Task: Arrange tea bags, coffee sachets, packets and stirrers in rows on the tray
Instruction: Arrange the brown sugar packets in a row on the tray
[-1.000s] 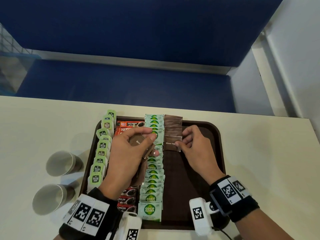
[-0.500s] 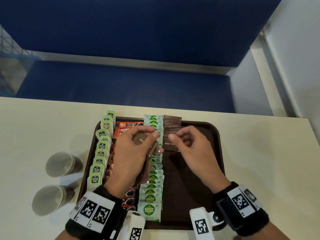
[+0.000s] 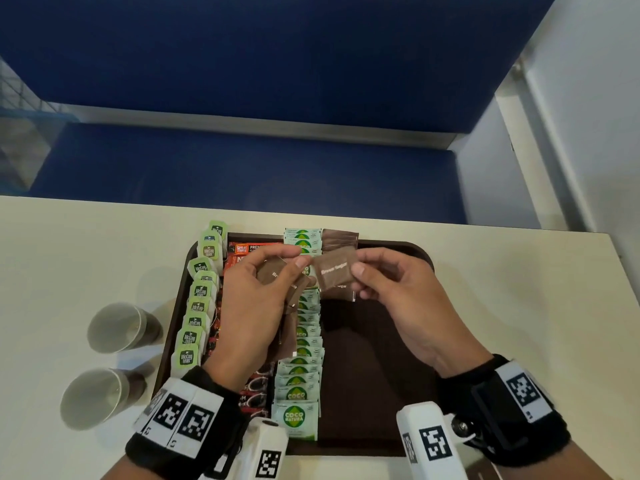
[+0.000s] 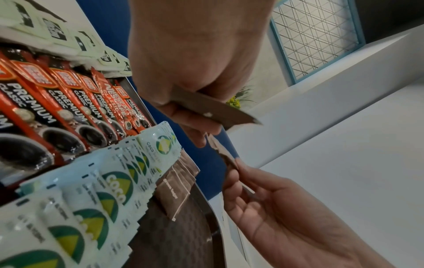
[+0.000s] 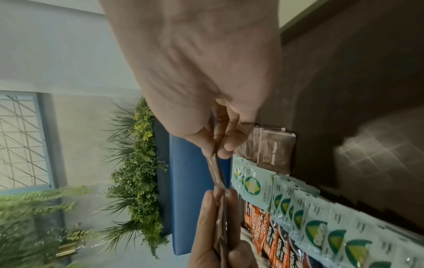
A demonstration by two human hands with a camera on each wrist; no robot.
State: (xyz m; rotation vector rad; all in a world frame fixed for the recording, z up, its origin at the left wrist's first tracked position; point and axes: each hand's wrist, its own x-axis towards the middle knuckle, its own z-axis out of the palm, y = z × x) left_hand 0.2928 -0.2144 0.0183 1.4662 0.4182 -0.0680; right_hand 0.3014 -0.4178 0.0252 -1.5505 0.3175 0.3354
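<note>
A dark brown tray (image 3: 394, 393) lies on the cream table. It holds rows of green tea bags (image 3: 199, 292), red coffee sachets (image 4: 69, 101), pale green Coco Natura packets (image 3: 298, 393) and a short row of brown sugar packets (image 3: 341, 237). My right hand (image 3: 398, 292) pinches one brown sugar packet (image 3: 335, 271) above the tray's far part. My left hand (image 3: 256, 299) grips a stack of brown sugar packets (image 3: 273, 273), and its fingertips meet the lifted packet's left edge.
Two paper cups (image 3: 119, 327) (image 3: 95, 398) stand on the table left of the tray. The tray's right half shows bare dark surface. A blue bench (image 3: 242, 171) runs behind the table's far edge.
My right hand left the brown row on the tray, moved over to my left hand and now pinches one packet in the air beside the stack.
</note>
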